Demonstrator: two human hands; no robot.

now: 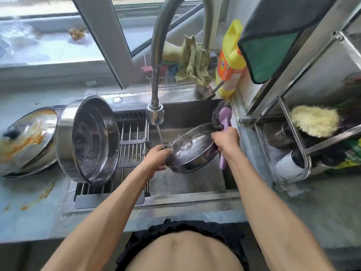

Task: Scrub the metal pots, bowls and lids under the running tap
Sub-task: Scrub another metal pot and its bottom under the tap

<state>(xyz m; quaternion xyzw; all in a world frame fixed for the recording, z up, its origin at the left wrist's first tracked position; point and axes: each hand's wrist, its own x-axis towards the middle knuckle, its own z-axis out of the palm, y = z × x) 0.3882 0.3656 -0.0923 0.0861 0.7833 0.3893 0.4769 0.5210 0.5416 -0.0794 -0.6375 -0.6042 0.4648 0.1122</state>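
Steel bowl [192,147] is tilted in the sink [187,182] under the tap [155,114], its near rim gripped by left hand [156,156]; a purple scrubber [222,122] is clenched in right hand [226,138], both arms outstretched.

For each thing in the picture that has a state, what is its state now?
tap: running
metal bowl: tilted, under the stream
left hand: holds the bowl's rim
right hand: grips the purple scrubber
big pot: on its side
lid: orange-stained
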